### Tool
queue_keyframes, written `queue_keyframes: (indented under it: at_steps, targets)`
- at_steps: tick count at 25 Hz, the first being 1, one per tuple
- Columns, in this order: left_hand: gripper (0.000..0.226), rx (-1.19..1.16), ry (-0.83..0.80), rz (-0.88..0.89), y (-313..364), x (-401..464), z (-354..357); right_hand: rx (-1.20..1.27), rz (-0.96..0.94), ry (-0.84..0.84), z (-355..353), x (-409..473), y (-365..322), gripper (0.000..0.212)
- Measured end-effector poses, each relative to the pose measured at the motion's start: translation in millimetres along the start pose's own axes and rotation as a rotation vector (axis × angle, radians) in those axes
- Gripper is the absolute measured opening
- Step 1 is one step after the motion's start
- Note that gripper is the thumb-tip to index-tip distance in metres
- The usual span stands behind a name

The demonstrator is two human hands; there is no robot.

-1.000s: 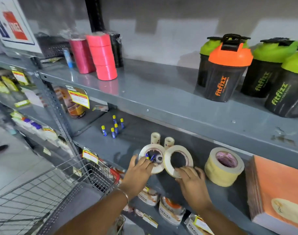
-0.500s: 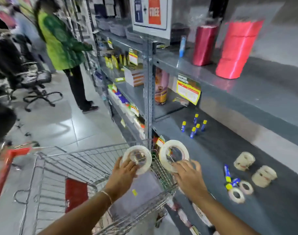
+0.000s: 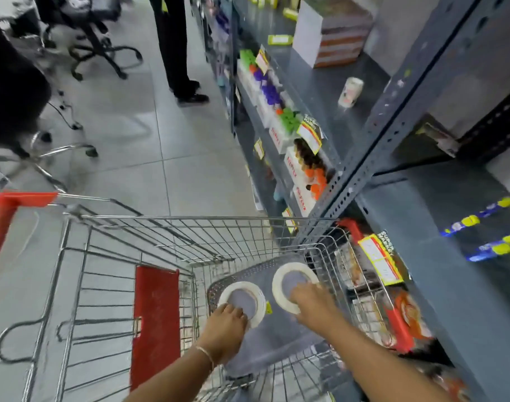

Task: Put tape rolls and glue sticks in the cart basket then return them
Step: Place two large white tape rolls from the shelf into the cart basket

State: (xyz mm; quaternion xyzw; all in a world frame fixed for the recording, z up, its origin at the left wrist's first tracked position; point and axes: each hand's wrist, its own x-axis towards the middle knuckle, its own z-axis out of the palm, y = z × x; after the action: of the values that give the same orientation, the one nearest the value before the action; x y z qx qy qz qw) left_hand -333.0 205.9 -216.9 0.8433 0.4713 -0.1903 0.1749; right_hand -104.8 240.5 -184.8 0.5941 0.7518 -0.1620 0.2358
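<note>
Both my hands are down inside the wire cart basket (image 3: 190, 224). My left hand (image 3: 224, 326) grips a white tape roll (image 3: 256, 291) lying flat on the basket's grey floor mat. My right hand (image 3: 314, 306) holds a second white tape roll (image 3: 280, 277) beside it, also flat on the mat. Blue glue sticks with yellow caps (image 3: 480, 227) lie blurred on the grey shelf to the right.
The cart has a red handle (image 3: 13, 201) and a red flap (image 3: 155, 320). Grey metal shelving (image 3: 372, 152) with boxed goods runs along the right. A person's legs (image 3: 175, 53) stand ahead in the aisle, with office chairs (image 3: 97, 44) at the left.
My hands carried the two tape rolls from the shelf, over the cart rim, down onto the basket floor. My view swung left and down from the shelf to the cart.
</note>
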Motion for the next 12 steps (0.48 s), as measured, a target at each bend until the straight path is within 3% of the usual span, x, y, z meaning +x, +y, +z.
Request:
queue_keyframes:
  at_steps: [6, 12]
  targets:
    - [0.031, -0.198, -0.213, -0.086, 9.2, 50.7, 73.8, 0.023, -0.019, -0.276, 83.1, 70.9, -18.9, 0.031]
    - [0.051, -0.294, -0.311, -0.12, 16.4, 79.0, 134.8, -0.039, -0.064, -0.273, 130.3, 86.9, -33.4, 0.032]
